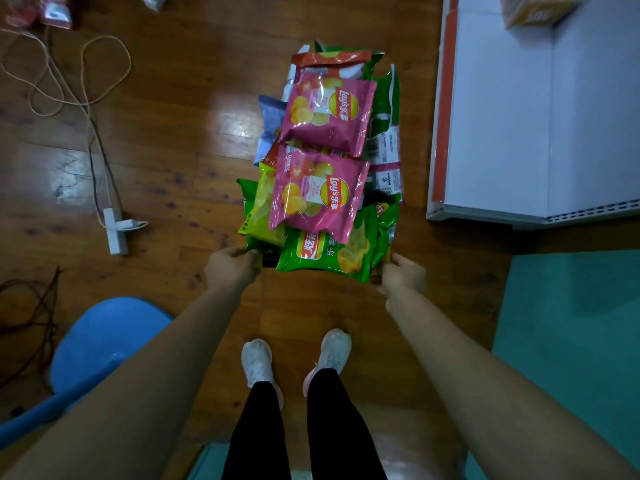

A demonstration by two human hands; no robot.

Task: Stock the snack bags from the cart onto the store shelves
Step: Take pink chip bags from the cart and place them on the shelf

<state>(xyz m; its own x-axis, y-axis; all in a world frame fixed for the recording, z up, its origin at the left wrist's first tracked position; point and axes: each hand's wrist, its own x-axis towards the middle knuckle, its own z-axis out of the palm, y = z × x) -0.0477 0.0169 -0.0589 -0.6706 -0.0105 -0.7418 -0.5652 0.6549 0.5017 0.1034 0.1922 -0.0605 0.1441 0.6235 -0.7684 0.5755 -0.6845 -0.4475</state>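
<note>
Snack bags (325, 157) heaped high on the cart (272, 260), dead ahead at twelve o'clock on the wooden floor (173, 150); two pink bags (329, 112) ride on top, green ones spill over the near edge; both arms (156, 358) reach straight out, elbows nearly locked; left hand (230, 268) at eleven o'clock curls over the cart's near edge, knuckles up; right hand (403, 275) at one o'clock clasps the opposite corner, thumb on top, fingertips tucked behind a green bag (325, 258); white store shelf (502, 133) stands at two o'clock, just beside the load; white shoes (258, 362) planted at six.
</note>
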